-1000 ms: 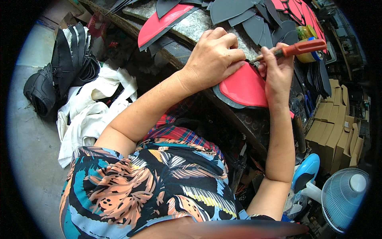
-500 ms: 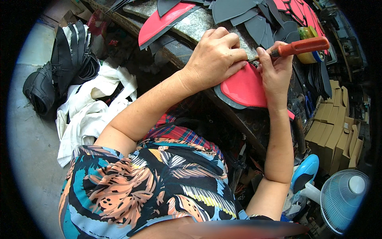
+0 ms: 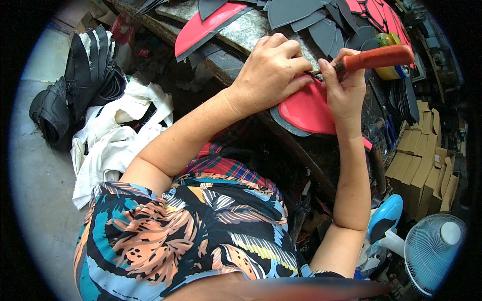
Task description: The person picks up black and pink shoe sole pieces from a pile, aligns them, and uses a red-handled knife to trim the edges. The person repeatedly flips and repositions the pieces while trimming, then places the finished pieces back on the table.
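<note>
A curved, glossy red piece (image 3: 306,110) with a dark grey sheet under it lies at the near edge of the workbench. My left hand (image 3: 273,72) is closed on its far left edge, fingers bent and pressed down. In my right hand (image 3: 346,93) is a tool with a thick red handle (image 3: 379,57) and a thin metal shaft. The handle points right, and the shaft reaches toward my left fingertips at the piece's far edge. Those fingers hide its tip, so I cannot tell what kind of tool it is.
Another red piece on grey sheet (image 3: 208,30) and several dark grey cut pieces (image 3: 296,12) lie farther back. A yellowish jar (image 3: 386,72) stands right of my right hand. Cardboard boxes (image 3: 419,155) and a white fan (image 3: 434,253) are at right, white cloth (image 3: 118,135) at left.
My right hand and the red-handled tool have shifted slightly left, toward my left hand. My left hand and the red piece have stayed almost where they were.
</note>
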Motion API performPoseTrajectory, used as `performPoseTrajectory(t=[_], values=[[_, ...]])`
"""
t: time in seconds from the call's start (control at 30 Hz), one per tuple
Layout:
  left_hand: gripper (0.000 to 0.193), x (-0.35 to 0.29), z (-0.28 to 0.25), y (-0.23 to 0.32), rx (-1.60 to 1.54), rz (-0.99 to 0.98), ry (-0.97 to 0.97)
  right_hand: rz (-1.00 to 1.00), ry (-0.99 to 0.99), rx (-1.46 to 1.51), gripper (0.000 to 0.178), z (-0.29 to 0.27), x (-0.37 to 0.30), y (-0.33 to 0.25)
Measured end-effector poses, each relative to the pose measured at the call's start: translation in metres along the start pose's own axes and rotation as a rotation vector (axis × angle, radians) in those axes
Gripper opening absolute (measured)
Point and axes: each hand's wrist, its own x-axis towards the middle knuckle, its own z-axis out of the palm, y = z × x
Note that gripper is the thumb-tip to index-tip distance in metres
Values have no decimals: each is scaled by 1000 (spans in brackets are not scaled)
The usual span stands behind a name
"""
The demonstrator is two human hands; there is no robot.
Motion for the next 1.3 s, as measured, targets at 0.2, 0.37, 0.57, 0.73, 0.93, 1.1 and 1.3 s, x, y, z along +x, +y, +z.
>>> performPoseTrajectory(t=[0.2,0.37,0.57,0.73,0.93,1.1,1.3], values=[[51,-14,-11,7,228,-95,-35,333,-10,536,26,-14,1,5],[46,-15,-14,6,103,-82,-34,314,132,796,19,-27,9,6],[33,-10,-20,25,-450,-259,27,213,265,773,10,-53,16,4],[30,-4,-30,27,-286,140,160,155,312,711,11,-73,20,3],[26,-1,-29,32,-246,145,178,134,258,648,14,-69,16,-4],[22,1,-39,35,-976,-446,-59,176,132,652,12,-78,16,-25],[18,19,-40,15,-971,-442,-160,337,13,623,11,-69,8,-17]])
